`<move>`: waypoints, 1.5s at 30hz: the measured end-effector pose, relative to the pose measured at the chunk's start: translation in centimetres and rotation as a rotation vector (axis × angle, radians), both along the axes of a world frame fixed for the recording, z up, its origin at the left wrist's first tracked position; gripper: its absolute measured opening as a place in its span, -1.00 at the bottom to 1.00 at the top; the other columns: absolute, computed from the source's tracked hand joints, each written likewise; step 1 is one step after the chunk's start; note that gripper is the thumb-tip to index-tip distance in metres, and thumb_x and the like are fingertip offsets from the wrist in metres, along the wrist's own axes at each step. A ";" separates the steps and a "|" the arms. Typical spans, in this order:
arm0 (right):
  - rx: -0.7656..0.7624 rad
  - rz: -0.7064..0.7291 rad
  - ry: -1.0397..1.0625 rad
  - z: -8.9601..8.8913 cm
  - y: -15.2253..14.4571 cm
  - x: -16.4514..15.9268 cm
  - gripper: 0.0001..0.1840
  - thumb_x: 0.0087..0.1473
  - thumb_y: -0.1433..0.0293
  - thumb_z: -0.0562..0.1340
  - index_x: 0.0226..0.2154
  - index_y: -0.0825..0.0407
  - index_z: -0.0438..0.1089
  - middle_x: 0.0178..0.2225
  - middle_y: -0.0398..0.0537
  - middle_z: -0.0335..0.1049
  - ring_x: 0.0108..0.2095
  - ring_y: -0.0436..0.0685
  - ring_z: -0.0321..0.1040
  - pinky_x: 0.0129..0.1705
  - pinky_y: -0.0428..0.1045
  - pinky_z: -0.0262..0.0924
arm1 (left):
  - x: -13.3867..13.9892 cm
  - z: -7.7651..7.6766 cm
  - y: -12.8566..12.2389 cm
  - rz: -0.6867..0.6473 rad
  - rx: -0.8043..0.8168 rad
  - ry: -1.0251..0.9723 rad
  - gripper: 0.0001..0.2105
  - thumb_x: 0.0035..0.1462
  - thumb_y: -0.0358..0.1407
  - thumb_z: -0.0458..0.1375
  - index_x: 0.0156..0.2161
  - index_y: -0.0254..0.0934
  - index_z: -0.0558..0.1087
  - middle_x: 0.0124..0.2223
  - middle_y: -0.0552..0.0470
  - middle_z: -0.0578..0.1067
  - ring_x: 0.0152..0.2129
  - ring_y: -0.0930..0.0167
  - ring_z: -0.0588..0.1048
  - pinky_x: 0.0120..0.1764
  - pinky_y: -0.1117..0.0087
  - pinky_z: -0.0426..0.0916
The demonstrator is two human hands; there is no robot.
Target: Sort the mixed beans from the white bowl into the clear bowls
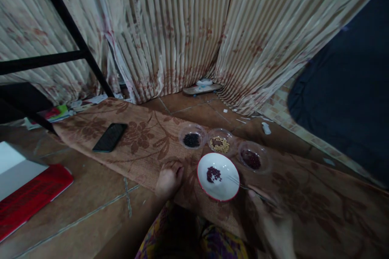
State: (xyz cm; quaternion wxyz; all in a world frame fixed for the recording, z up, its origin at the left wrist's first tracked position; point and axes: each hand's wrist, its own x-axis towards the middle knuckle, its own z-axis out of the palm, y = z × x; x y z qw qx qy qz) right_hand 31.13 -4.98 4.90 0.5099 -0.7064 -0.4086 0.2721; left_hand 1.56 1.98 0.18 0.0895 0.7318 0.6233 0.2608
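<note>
My right hand (267,206) is closed around a pair of thin metal chopsticks (243,186), slightly blurred. Their tips reach over the right side of a white bowl with a red rim (226,166). Dark red beans (214,174) lie in a loose cluster inside the bowl. To the left of the bowl, my left hand (170,178) rests on the cloth, curled into a fist with nothing visible in it. Three clear plastic cups stand behind the bowl: one with black beans (191,140), one with yellow beans (221,145), one with dark red beans (251,159).
A brown patterned cloth (146,158) covers the long, narrow surface. A black phone (110,137) lies on its left part. On the tiled floor sit a red and white box (33,194) and a skateboard (202,89). Striped curtains (182,28) hang behind.
</note>
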 end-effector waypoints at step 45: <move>0.250 -0.061 -0.207 0.8 3.1 4.1 -0.63 -0.06 0.09 0.34 -0.34 0.05 0.55 -0.17 0.10 0.52 -0.16 0.23 0.44 -0.15 0.05 0.32 | -0.2 0.1 0.1 -0.003 0.004 -0.043 -0.76 0.26 -0.30 -0.03 -0.32 -0.22 0.49 -0.31 -0.02 0.55 -0.29 0.29 0.50 -0.18 0.26 0.35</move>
